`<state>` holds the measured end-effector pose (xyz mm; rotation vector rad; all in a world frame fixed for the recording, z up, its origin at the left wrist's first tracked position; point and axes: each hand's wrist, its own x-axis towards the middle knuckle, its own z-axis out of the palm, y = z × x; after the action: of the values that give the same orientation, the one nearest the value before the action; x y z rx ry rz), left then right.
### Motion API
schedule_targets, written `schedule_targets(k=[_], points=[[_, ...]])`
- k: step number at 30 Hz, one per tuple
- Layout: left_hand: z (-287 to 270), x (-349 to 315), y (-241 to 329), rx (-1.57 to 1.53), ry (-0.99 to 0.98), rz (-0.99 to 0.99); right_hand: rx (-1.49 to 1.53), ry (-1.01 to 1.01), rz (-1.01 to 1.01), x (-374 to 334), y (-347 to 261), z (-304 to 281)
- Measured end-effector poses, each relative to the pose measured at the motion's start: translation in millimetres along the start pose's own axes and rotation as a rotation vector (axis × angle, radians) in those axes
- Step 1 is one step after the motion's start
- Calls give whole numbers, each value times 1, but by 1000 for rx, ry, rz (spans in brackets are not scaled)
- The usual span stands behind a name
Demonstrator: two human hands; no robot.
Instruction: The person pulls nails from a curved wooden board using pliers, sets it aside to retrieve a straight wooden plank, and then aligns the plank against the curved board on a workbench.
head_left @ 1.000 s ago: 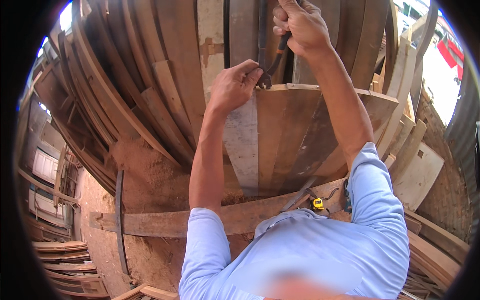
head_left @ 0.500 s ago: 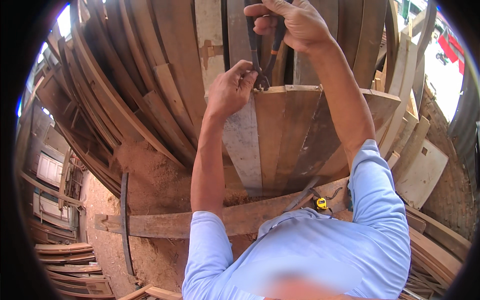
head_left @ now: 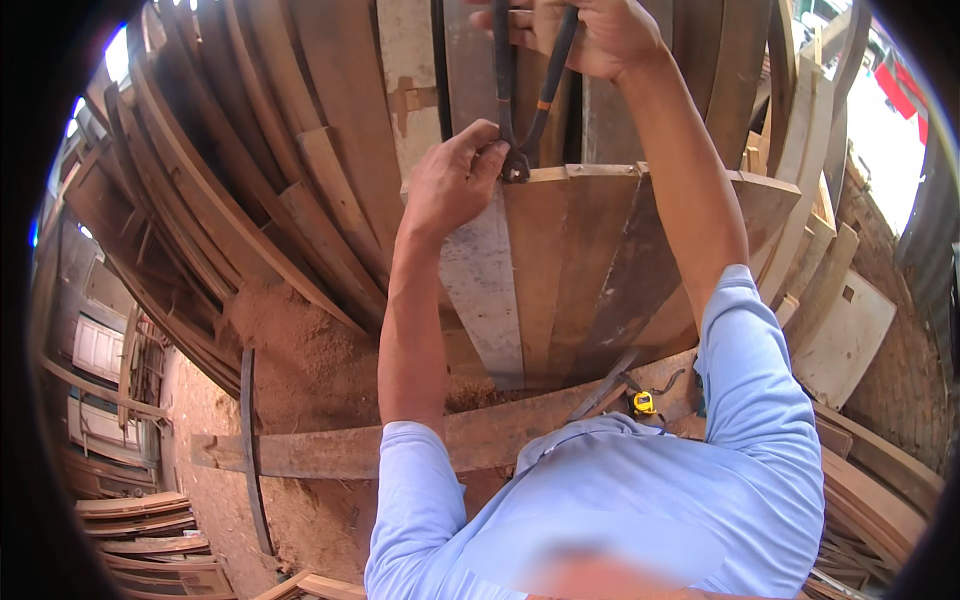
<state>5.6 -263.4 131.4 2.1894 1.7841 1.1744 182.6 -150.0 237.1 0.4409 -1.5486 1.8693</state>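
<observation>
My right hand (head_left: 605, 38), at the top of the view, is wrapped around a pair of pincers (head_left: 548, 92) with dark handles and orange bands. The pincers point down toward me, their dark head resting at the top edge of a whitish board (head_left: 485, 280). Thumb and forefinger of my left hand (head_left: 458, 182) are pinched together right beside the pincer head. Whatever sits between those fingertips is too small or hidden to make out. The whitish board stands in a row with several brown boards (head_left: 585, 260), upright in front of me.
Long planks (head_left: 190, 170) lean in a stack at the left and back. Sawdust (head_left: 290, 325) covers the ground there. A low plank (head_left: 320, 455) lies across the floor, crossed by a dark strip (head_left: 250, 440). A yellow tape measure (head_left: 642, 403) is close to my body.
The pincers have shifted slightly left, and their head now sits differently at the board edge. My right hand has risen a little; my left hand stays pinched beside the jaws.
</observation>
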Motion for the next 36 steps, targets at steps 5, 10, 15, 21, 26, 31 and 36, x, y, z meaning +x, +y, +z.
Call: schedule_targets(k=[5,10,15,21,26,31,36], points=[[1,-3,2,28,-11,60,112,-27,-117,-13,6,-6],[-6,-8,2,276,-231,138,0,23,-255,-24,7,-2],[-18,-14,3,336,-291,200,-21,59,-370,-40,7,15],[-13,-15,2,253,-262,170,-108,124,-496,-66,9,25],[-9,-8,9,208,-300,157,-184,72,-519,-103,8,22],[-13,-18,1,145,-225,107,-299,82,-705,-160,45,26],[-10,-8,9,153,-263,128,-326,362,-862,-195,77,45]])
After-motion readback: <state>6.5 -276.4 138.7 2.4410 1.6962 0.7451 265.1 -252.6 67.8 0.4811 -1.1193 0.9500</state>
